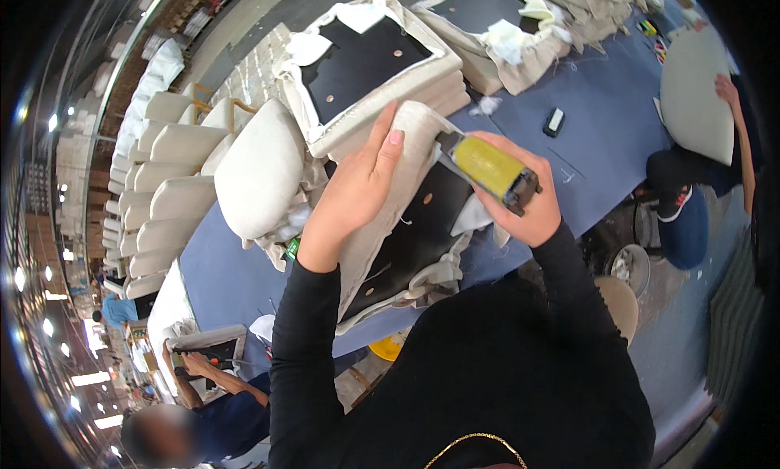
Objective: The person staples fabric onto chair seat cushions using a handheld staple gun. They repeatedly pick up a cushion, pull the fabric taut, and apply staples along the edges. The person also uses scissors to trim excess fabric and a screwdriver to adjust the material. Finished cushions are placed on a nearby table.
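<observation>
My left hand [355, 193] presses flat on the beige fabric edge of an upturned seat cushion [406, 233] whose black underside board shows. My right hand [528, 201] grips a yellow and black staple gun [491, 170], its nose against the cushion's fabric rim near my left fingertips. The cushion lies on a blue worktable [593, 136] in front of me.
More upturned cushions [370, 63] are stacked behind, and a finished beige cushion [260, 172] lies left. Rows of padded seat parts [162, 177] stand at far left. A small black object [553, 121] lies on the table. Another person [707, 177] holds a cushion at right; a co-worker [203, 396] sits lower left.
</observation>
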A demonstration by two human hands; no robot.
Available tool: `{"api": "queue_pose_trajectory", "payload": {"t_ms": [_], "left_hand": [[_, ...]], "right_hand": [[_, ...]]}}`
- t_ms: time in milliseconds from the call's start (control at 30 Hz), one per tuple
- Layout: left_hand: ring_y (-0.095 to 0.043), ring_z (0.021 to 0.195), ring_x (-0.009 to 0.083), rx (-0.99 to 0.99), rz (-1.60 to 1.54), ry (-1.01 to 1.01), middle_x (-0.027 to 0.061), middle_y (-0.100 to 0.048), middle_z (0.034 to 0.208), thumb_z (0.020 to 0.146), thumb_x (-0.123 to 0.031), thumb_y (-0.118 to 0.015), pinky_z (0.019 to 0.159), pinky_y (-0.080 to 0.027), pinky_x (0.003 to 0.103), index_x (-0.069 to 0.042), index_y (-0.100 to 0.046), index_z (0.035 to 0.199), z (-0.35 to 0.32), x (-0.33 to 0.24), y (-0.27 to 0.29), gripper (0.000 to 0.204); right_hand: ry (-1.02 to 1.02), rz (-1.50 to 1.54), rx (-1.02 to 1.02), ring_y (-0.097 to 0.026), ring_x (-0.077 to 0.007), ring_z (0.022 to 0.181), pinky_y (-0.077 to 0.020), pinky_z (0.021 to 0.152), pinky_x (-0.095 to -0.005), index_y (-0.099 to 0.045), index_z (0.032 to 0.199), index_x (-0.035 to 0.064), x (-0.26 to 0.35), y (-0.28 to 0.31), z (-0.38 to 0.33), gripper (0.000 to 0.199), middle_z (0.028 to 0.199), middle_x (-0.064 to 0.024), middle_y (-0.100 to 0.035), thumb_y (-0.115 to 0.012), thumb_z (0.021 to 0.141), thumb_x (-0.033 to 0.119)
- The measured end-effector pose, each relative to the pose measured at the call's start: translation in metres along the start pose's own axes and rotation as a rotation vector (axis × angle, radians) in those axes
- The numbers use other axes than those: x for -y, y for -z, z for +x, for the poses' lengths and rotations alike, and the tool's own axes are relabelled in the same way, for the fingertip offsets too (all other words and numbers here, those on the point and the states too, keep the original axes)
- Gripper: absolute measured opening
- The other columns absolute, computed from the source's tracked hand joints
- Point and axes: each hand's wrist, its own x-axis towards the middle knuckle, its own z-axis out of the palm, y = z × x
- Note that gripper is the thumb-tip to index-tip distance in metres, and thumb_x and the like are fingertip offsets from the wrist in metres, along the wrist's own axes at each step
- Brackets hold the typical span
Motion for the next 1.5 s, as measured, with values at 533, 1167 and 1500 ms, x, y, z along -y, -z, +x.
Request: {"api": "queue_pose_trajectory", "payload": {"t_ms": [533, 1167, 1500], "left_hand": [[-0.073, 0.101, 0.0529, -0.145, 0.425, -0.205, 0.0295, -0.062, 0.137, 0.1, -0.018, -0.074, 0.085, -0.062, 0.058, -0.04, -0.037, 0.171, 0.002, -0.028, -0.022, 0.083], [-0.065, 0.133, 0.0382, 0.139, -0.18, -0.237, 0.026, -0.051, 0.164, 0.088, -0.025, -0.085, 0.116, -0.048, 0.047, -0.018, -0.031, 0.175, -0.001, 0.01, 0.012, 0.103], [-0.057, 0.147, 0.0342, 0.15, -0.086, 0.455, 0.0243, -0.053, 0.166, 0.12, -0.056, -0.037, 0.125, -0.04, 0.04, 0.005, -0.05, 0.161, 0.003, 0.031, 0.006, 0.075]], "right_hand": [[0.071, -0.006, -0.028, -0.077, -0.0366, 0.119, -0.0595, 0.103, -0.0383, -0.069, 0.143, 0.0035, -0.001, -0.004, -0.013, 0.067, 0.131, -0.0205, -0.078, -0.079, 0.078, -0.002], [0.0, 0.029, 0.109, -0.081, -0.0249, 0.111, -0.0587, 0.1, -0.034, -0.073, 0.135, -0.0016, 0.016, -0.019, -0.024, 0.053, 0.124, -0.0191, -0.081, -0.082, 0.082, -0.003], [-0.082, 0.022, -0.008, -0.08, -0.0247, 0.114, -0.0589, 0.099, -0.0351, -0.07, 0.139, -0.0002, 0.002, -0.014, -0.016, 0.05, 0.129, -0.0178, -0.079, -0.077, 0.09, -0.003]]}}
